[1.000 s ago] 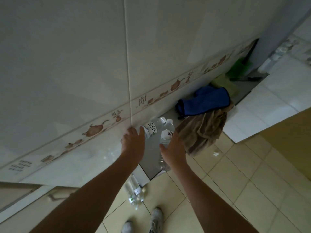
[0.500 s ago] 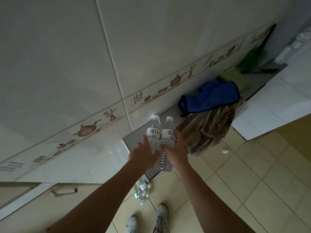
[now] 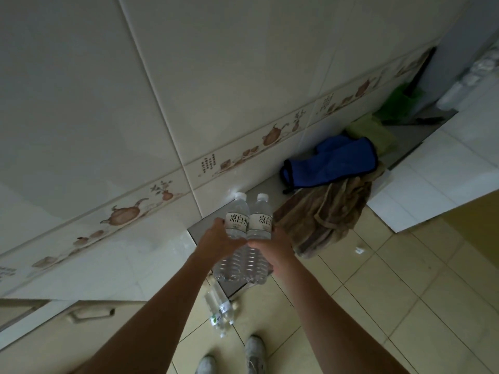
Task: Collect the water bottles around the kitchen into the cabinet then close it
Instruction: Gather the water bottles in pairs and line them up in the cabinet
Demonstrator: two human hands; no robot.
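Both arms reach forward, nearly straight. The left hand point(image 3: 220, 240) curls round the left water bottle point(image 3: 235, 233), and the right hand point(image 3: 271, 247) grips the right water bottle point(image 3: 258, 233); the 2 bottles stand upright, touching side by side, above the grey counter ledge point(image 3: 205, 225). More bottles point(image 3: 220, 311) lie on the floor tiles point(image 3: 378, 292) below. A brown towel point(image 3: 324, 217) and blue cloth point(image 3: 337, 163) sit to the right.

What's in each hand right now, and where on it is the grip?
The left hand grips the left bottle around its middle, below the label. The right hand grips the right bottle the same way.
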